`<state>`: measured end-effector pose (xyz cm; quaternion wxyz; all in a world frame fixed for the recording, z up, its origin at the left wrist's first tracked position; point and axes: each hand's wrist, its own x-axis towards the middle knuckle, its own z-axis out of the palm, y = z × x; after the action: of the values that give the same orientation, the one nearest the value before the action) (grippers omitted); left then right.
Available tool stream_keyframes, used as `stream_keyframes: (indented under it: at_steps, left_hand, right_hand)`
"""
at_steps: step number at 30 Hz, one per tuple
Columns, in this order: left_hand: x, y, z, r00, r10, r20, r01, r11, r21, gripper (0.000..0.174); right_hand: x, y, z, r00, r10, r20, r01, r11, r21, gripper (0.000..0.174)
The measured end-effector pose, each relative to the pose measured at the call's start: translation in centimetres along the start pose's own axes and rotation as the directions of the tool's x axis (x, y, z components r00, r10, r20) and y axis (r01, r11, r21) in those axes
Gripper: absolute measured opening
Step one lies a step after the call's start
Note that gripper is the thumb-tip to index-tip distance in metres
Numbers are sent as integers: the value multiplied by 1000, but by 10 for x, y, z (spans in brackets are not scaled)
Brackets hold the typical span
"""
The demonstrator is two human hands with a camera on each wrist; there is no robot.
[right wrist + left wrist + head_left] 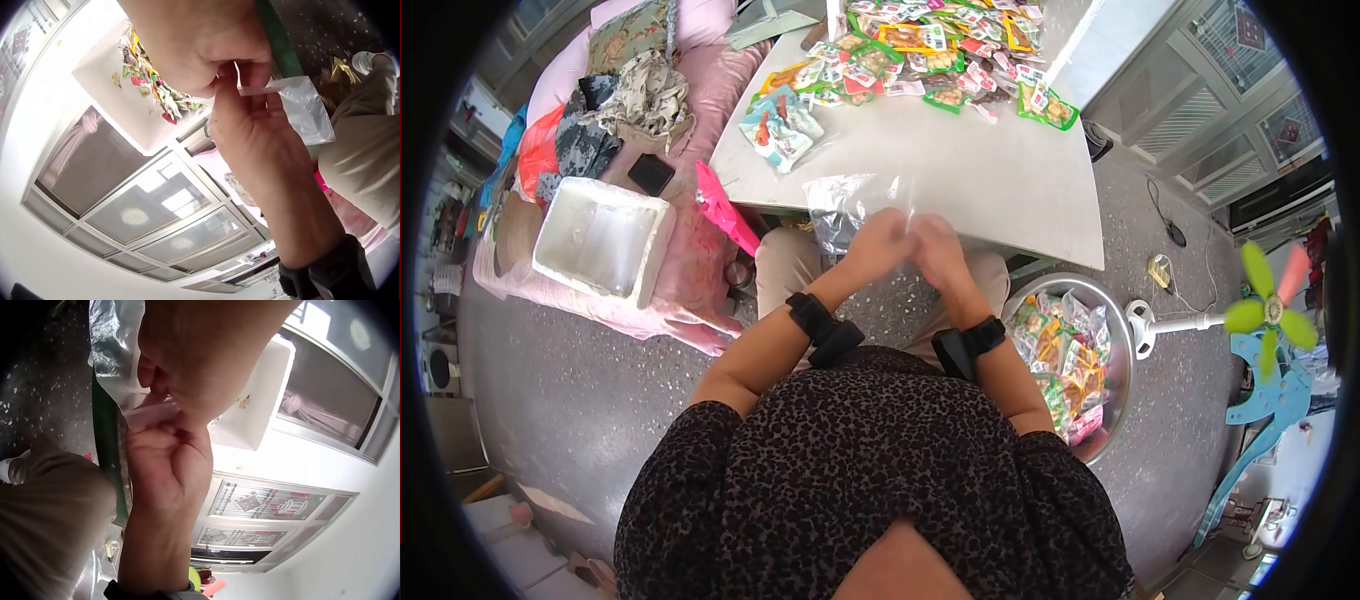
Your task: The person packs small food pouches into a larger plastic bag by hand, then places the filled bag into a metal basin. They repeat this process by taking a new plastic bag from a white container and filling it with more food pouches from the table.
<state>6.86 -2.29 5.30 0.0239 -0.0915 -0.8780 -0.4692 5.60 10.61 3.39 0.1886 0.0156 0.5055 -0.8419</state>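
Note:
A clear plastic bag (832, 222) hangs over the front edge of the table, in front of the person's knees. My left hand (878, 243) pinches the bag's upper edge with curled fingers. Close beside it, my right hand (941, 250) also grips that edge, its outline blurred in the head view. A strip of the film (150, 414) runs between both hands' fingers in the left wrist view. In the right wrist view the bag (306, 111) spreads out beyond the fingers. Parts of the fingertips are hidden behind the hands.
Many colourful snack packets (940, 50) are heaped at the back of the white table (1000, 170). A blue-white packet (782, 130) lies at its left. A metal basin (1122, 375) of packets stands right, a foam box (605, 240) left, beside a pink bag (725, 208).

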Motion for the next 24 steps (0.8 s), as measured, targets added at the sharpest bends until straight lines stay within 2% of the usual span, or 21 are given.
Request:
stream_keyframes:
  at_steps: [2,8,11,14,17,19,20,22,24]
  left_hand:
    - [0,0,0,1000,0,-16,1,1000,23,20]
    - [-1,-9,3,995,54,-89,-61,995,-78,13]
    - [-1,-3,-2,998,-68,12,69,981,-180,21]
    - [1,-16,3,995,-81,-55,69,979,-191,13]
    - [0,-16,5,991,-81,-104,71,993,-98,15]
    - [-2,-7,4,990,5,-138,-4,1000,9,18]
    - [-1,-3,1,988,48,-150,-38,997,63,19]
    - [2,8,-11,991,25,-132,-9,993,118,22]
    - [2,10,-15,986,47,-159,-22,988,154,23]
  right_hand:
    - [-2,-4,3,1000,-8,-12,8,999,-35,13]
    - [-3,-5,7,999,-11,-35,9,997,-77,14]
    - [-2,-6,9,998,-8,-58,4,998,-69,12]
    - [0,-6,10,995,-4,-100,1,1000,-31,9]
    - [7,-5,11,994,-46,-101,37,995,-89,7]
    - [11,-3,12,992,-102,-69,87,977,-195,7]
    - [14,-3,12,993,-96,-65,83,979,-184,7]
    - [16,-7,19,995,-82,-59,72,984,-162,7]
    - [21,-7,24,986,-164,-29,149,946,-288,9]
